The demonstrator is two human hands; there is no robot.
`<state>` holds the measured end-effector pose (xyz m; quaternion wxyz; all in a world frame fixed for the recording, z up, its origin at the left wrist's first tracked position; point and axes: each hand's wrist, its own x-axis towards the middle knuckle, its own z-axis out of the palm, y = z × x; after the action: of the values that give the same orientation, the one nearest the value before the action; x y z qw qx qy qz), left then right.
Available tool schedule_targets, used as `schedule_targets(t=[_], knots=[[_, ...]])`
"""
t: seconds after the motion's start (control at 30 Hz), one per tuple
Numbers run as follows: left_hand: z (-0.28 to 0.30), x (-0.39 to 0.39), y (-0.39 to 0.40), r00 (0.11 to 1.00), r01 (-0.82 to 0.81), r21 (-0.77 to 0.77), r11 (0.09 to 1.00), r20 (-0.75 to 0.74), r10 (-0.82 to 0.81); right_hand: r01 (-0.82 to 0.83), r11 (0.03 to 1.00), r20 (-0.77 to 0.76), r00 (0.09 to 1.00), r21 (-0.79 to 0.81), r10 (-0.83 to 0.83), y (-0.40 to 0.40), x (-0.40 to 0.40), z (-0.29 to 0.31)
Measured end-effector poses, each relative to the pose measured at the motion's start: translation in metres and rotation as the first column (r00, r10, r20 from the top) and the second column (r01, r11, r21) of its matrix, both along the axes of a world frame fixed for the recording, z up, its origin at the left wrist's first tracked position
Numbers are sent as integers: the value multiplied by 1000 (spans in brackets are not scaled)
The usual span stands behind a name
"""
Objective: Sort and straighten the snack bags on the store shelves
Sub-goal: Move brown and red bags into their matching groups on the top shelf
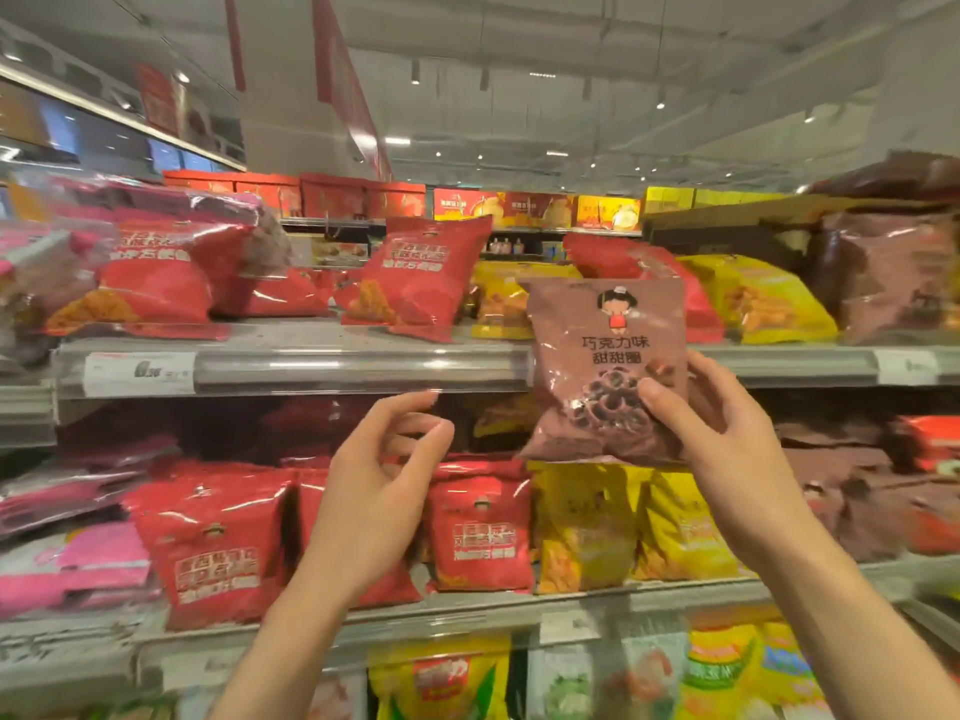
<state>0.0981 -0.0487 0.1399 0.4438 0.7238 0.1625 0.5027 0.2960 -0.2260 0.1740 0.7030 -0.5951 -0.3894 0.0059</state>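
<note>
Hands are reaching up toward the shelves. The right hand is pinching a brown snack bag by its lower right corner, thumb on the front, holding it upright in front of the top shelf edge. The left hand is hovering beside it with fingers loosely curled, gripping nothing. Behind them, red bags and yellow bags are standing on the middle shelf. Farther back, a red bag is leaning on the top shelf, with brown bags lying at the right.
</note>
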Motion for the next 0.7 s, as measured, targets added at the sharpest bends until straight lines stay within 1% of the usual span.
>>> schedule_targets(t=[0.13,0.23,0.33,0.53,0.7], knots=[[-4,54,-45,999,-5,-13,1000,38,5,15,1000,14,1000,3,-15,-46,55,-11],[-1,99,-81,998,-16,-25,1000,56,17,1,999,45,999,-37,1,-81,99,-8],[7,137,-109,998,-21,-30,999,53,22,-4,998,45,999,-70,8,-112,141,-4],[22,182,-137,996,-89,-6,996,26,89,-43,998,29,999,-53,45,-150,202,2],[43,209,-148,995,-97,74,992,-11,98,-32,997,89,995,-65,38,-167,228,15]])
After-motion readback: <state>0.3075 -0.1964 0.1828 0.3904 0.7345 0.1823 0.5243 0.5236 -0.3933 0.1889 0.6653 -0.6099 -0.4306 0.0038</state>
